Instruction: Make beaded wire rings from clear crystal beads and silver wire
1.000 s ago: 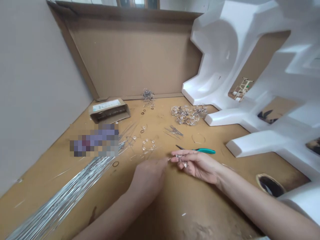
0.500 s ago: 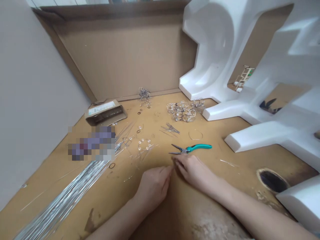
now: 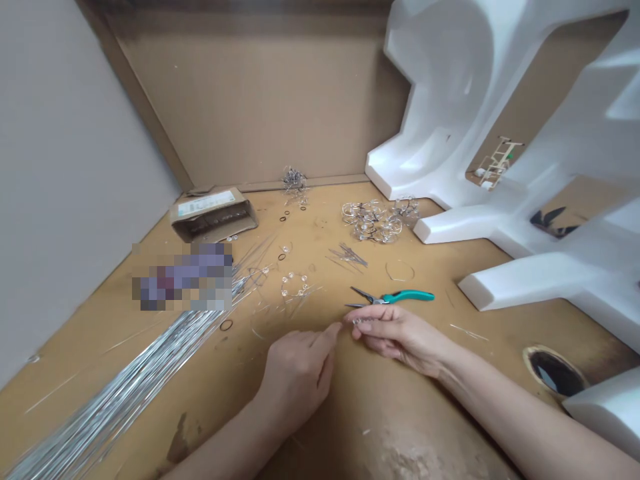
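Silvery, clear beads [image 3: 357, 322] are glinting in the narrow pinch of the right hand [image 3: 393, 330], well in from the table [image 3: 425, 407]'s far edge; the left hand [image 3: 297, 373] is pointing just beside them, its grip impossible to tell; a cardboard box [image 3: 213, 202] is gaping near the far left corner, its shadowed contents unclear

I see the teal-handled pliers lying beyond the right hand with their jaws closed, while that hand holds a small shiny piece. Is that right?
Not quite: the head view shows the jaws of the teal-handled pliers spread open. They do lie beyond the right hand, which holds a small shiny piece.
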A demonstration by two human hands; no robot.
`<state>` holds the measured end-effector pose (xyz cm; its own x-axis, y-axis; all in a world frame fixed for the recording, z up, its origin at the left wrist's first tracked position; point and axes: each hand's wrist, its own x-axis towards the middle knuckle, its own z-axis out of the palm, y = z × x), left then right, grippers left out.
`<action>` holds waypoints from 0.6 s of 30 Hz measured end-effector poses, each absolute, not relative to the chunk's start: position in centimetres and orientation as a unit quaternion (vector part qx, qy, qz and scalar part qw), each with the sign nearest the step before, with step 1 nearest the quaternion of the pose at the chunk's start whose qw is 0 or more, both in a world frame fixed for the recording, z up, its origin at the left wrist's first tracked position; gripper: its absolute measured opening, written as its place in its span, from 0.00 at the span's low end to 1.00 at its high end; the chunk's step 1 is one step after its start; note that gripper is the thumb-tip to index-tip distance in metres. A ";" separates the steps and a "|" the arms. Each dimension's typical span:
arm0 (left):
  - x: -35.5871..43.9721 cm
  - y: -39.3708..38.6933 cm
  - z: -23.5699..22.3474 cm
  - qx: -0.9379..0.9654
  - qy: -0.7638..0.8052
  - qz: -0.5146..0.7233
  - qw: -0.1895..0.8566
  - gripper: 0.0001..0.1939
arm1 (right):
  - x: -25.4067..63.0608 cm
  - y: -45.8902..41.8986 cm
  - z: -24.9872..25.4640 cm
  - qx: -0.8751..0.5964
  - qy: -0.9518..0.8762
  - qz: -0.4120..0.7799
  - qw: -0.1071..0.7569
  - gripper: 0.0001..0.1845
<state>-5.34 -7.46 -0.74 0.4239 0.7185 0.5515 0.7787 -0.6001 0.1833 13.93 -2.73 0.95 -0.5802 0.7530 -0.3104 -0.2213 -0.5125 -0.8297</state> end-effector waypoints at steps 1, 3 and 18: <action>-5.4 -7.5 -0.7 -0.841 -0.445 -0.304 0.046 0.14 | 13.9 -2.7 1.0 -0.337 -0.382 0.804 0.306 0.12; -5.3 -7.6 -0.7 -0.841 -0.443 -0.309 0.038 0.14 | 14.0 -2.7 1.1 -0.331 -0.365 0.815 0.306 0.11; -4.9 -7.8 -0.3 -0.852 -0.417 -0.316 0.003 0.11 | 14.1 -3.0 1.3 -0.312 -0.309 0.858 0.266 0.12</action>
<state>-4.92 -7.76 -0.32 0.4526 0.7085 0.5414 0.7124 -0.6525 0.2583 14.06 -2.97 1.28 -0.6629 0.6501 -0.3714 -0.2642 -0.6673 -0.6964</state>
